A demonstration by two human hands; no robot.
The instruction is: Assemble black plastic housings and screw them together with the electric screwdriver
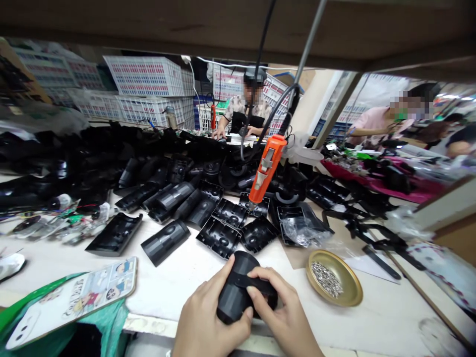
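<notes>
Near the table's front edge, my left hand [211, 310] is wrapped round a black plastic housing [237, 292] with a rounded, faceted body. Fingers and thumb of my right hand [280, 307] pinch a black strap-like plastic piece [256, 284] that lies across the housing's side. Whether that piece is fixed to the housing, I cannot tell. Just beyond my hands lie several open black shell halves [219, 237], their insides facing up. An orange electric screwdriver [268, 166] hangs above them, tip down. To the right of my right hand sits a brass-coloured bowl [353, 292] of small silver screws [327, 279].
A phone in a cartoon case [74, 302] lies on green cloth at the left. Wired parts [67, 223] and heaped black parts [44, 148] fill the left and back. Overhead runs a shelf [167, 29]. Two people work beyond, near white crates [145, 74].
</notes>
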